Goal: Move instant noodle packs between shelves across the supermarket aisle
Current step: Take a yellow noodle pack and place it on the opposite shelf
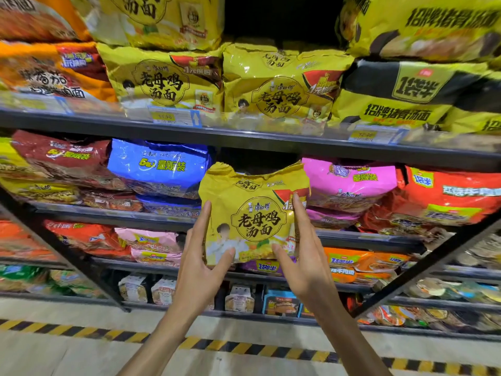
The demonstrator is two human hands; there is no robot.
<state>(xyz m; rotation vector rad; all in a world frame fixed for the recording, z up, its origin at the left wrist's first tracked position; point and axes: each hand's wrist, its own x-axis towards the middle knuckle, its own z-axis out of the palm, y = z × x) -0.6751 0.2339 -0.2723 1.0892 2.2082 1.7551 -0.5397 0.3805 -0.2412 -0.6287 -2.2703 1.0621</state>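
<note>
Pack: my yellow noodle pack (254, 213), upright, centre of the frame, before the shelves (244, 139).
Left hand (200, 264): clamps its left edge.
Right hand (303, 256): clamps its right edge.

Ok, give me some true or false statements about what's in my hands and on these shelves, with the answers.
1. The left hand and right hand both hold one yellow pack. True.
2. The pink pack sits left of the blue pack. False: it sits to its right.
3. Matching yellow packs lie on the shelf above. True.
4. The floor tape is red and white. False: it is yellow and black.
</note>
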